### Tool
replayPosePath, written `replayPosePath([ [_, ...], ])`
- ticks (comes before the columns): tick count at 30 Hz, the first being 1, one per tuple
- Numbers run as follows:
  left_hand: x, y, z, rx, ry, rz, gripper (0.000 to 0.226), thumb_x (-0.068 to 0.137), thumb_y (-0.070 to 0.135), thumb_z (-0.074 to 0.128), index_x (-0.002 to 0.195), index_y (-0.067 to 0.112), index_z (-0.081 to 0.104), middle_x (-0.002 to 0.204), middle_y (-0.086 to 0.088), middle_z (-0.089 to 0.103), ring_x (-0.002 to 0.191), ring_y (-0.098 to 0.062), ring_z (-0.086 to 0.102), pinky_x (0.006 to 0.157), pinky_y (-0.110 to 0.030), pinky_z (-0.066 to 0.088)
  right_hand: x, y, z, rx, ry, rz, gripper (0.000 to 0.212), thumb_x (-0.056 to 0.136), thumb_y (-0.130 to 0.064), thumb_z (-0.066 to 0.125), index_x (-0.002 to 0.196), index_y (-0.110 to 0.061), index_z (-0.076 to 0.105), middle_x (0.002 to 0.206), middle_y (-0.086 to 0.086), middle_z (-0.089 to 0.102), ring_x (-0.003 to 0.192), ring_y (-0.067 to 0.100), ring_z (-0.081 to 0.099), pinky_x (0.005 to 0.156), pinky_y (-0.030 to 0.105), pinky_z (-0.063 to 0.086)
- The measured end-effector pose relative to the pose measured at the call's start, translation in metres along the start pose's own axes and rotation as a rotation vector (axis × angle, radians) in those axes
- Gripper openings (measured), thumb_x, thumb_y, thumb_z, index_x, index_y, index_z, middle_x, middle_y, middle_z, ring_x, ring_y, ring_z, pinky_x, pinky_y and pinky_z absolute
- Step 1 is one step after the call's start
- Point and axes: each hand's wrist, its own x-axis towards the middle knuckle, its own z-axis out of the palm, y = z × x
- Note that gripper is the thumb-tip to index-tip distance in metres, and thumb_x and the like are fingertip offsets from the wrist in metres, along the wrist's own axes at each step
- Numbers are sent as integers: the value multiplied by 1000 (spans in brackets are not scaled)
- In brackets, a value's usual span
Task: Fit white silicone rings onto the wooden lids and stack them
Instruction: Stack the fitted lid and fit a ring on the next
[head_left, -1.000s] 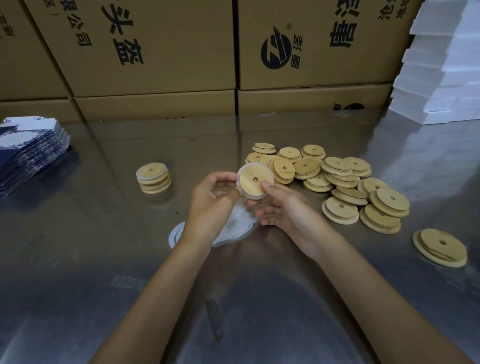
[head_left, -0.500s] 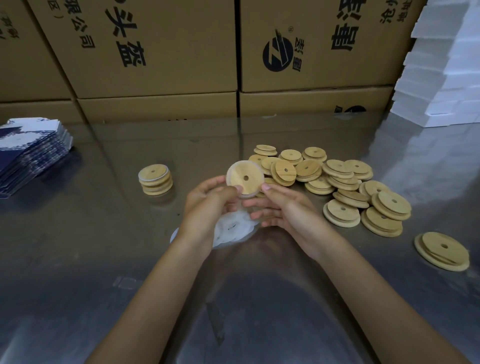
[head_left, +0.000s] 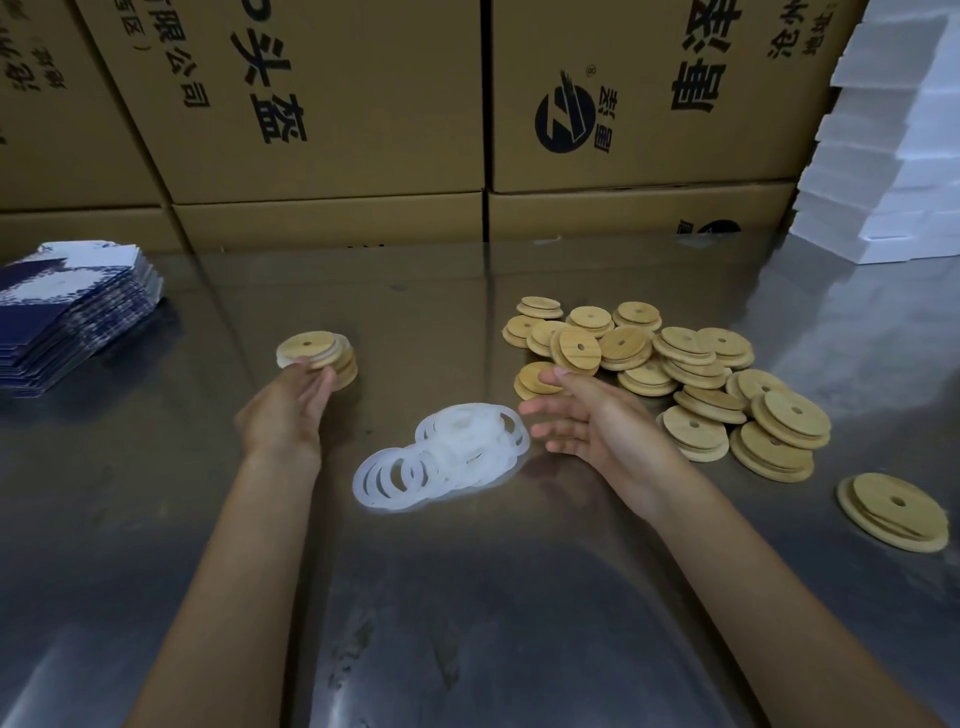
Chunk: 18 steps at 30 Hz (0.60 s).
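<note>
The ringed lid (head_left: 307, 347) that I was working between both hands at the middle of the table half a second ago is now out at my left, sitting on or just above the small stack of finished lids (head_left: 340, 366); whether it has fully settled I cannot tell, but its white silicone edge shows along its left rim and it hangs a little off-centre to the left of the lids below. My left hand (head_left: 291, 410) carried it there alone and my fingertips (head_left: 319, 375) are still curled up against its near edge, so I have not let go yet. My right hand (head_left: 582, 415) has come off the lid altogether; it is spread and holding nothing, fingers reaching toward the nearest of the loose pile of bare lids (head_left: 665, 374), with one fingertip right at the edge of a lid there, touching or nearly so. The heap of white silicone rings (head_left: 447, 454), which my hands were covering a moment ago, now lies in plain view between my wrists on the steel table (head_left: 467, 623). To my mind that is one lid as good as finished: nudge it square, release it, then take a fresh lid with the right and a ring from the heap.
</note>
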Motion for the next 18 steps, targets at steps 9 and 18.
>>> replayPosePath([
  [9, 6, -5, -2, 144, 24, 92, 9, 90, -9, 56, 97, -6, 60, 85, -16, 61, 71, -21, 68, 62, -20, 57, 1, 1, -1, 23, 20, 15, 33, 101, -34, 56, 122, -9, 62, 100, 15, 77, 77, 21, 69, 73, 30, 56],
  [18, 6, -11, 1, 321, -22, 231, 46, 90, -9, 43, 132, 9, 47, 85, -9, 62, 68, -18, 62, 57, -21, 57, 2, 1, -2, 39, 39, 39, 30, 101, -31, 57, 118, -8, 63, 97, 15, 77, 74, 21, 70, 72, 30, 57],
])
